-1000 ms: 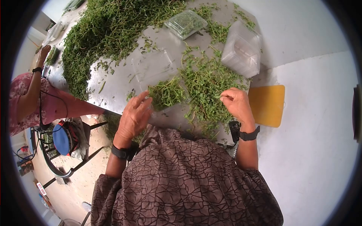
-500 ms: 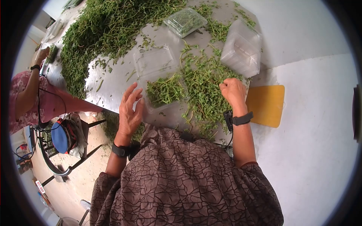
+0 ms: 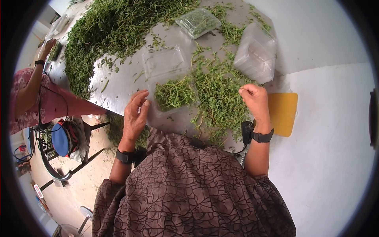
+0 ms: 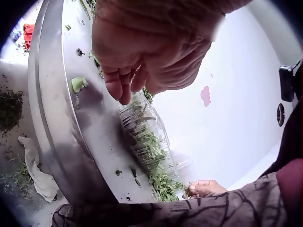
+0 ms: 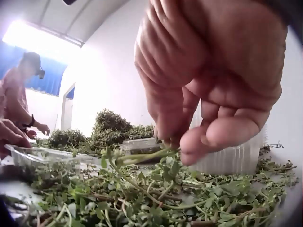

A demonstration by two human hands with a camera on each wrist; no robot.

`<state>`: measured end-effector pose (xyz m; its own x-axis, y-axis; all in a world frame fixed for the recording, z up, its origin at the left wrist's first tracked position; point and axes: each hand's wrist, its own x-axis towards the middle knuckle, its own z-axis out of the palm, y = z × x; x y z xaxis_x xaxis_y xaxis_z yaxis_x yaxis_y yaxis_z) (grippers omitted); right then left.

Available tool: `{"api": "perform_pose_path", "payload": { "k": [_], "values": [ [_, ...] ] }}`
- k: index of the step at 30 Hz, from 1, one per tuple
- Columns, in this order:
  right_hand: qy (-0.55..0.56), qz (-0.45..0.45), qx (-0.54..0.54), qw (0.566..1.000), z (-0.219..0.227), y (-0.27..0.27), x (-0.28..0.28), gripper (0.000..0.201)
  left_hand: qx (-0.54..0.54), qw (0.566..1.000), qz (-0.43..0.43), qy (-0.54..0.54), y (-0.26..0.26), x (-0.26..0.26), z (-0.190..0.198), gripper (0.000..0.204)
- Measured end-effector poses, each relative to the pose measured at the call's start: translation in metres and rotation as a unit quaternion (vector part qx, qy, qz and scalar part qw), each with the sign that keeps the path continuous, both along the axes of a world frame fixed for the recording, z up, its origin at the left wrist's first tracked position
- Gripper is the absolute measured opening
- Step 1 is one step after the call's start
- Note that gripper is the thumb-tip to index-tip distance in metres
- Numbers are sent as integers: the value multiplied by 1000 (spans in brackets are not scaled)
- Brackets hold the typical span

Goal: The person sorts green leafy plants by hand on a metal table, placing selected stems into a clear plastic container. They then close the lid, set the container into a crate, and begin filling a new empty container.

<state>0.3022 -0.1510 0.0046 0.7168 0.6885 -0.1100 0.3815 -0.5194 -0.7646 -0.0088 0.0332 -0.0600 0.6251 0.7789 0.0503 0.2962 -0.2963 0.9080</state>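
An open clear plastic clamshell box (image 3: pixel 165 62) lies on the metal table, its lid folded back and leafy green stems (image 3: pixel 175 94) in its base. Just left of the box is my left hand (image 3: pixel 135 116), fingers loosely bent with nothing in them. My right hand (image 3: pixel 256 102) hovers over the right side of a loose heap of greens (image 3: pixel 217 93). In the right wrist view, its thumb and fingers pinch a green stem (image 5: pixel 142 157) above the heap. The left wrist view has the left hand (image 4: pixel 151 47) above the table near the box.
A closed, filled clamshell (image 3: pixel 198 23) stands farther back. Nested clear boxes (image 3: pixel 256 53) stand at the right by the wall. A large mound of greens (image 3: pixel 106 35) covers the far left. A yellow board (image 3: pixel 282 114) is beside the table; another person (image 3: pixel 29 94) works at left.
My left hand has drawn back left from the box's edge, and its fingers are less spread than half a second ago. The right hand rose over the heap, then shifted right.
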Motion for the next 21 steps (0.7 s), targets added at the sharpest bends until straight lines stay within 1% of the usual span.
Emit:
{"api": "perform_pose_path", "payload": {
  "k": [1,2,3,4,5,6,8,9,10,12,13,14,16,18,19,20,21],
  "values": [
    [-26,12,-59,998,-3,0,0,15,0,1000,0,0,0,0,-1,27],
    [-27,13,-58,998,-8,0,-1,15,30,1000,-5,8,-1,0,-2,27],
    [-66,10,-61,996,-14,1,-4,20,59,998,-9,17,-1,0,-3,27],
    [-105,7,-65,992,-16,4,-9,25,59,998,-7,18,-2,-1,-5,27],
    [-87,6,-106,991,-7,7,-13,43,28,1000,2,9,-3,-2,-7,27],
    [-85,8,-107,991,-5,11,-18,43,-3,1000,10,1,-3,-2,-9,27],
    [-167,30,-160,973,-6,19,-27,54,-7,999,28,-14,-6,1,-12,26],
    [-147,26,-190,970,-7,25,-30,58,-9,998,45,-32,-6,3,-12,24],
    [-147,28,-190,970,-11,28,-29,58,-9,998,48,-32,-5,4,-11,24],
    [-259,74,-190,944,-31,29,-28,49,38,999,27,-20,-3,6,-9,25],
    [-313,60,-126,940,-40,28,-28,27,39,999,32,-19,-2,7,-8,25],
    [-311,67,-124,940,-42,25,-25,27,50,998,25,-22,-3,7,-7,25],
    [-333,61,-58,939,-39,25,-21,12,64,997,30,-19,-3,6,-7,25],
    [-292,38,24,955,-29,25,-17,11,25,999,11,-26,-4,4,-8,27],
    [-274,47,69,958,-30,22,-11,12,24,999,16,-20,-5,4,-7,26],
    [-270,54,71,959,-26,23,-11,12,24,999,24,-17,-5,3,-7,26],
    [-158,0,41,987,-15,23,-13,11,16,1000,21,-14,-4,3,-7,25]
  ]
}}
